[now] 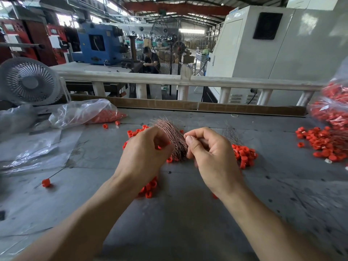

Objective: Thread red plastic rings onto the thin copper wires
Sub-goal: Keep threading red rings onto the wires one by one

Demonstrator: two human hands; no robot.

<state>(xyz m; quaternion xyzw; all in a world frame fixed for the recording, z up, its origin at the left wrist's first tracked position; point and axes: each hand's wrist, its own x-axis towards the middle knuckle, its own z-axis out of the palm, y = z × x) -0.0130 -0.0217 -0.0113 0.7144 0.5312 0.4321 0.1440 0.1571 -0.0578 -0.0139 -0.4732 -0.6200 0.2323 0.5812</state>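
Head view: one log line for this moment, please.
left hand: holds copper wire bundle | right hand: pinches wire | red rings: loose on table

Big factory hall, steel roof trusses overhead with daylight pouring in up top. Grey worktable in front, a strip of cardboard standing along its far edge, white railing just behind. Small white desk fan on the left, blue machine further back, tall pedestal fan mid-hall, huge white cabinet on the right.
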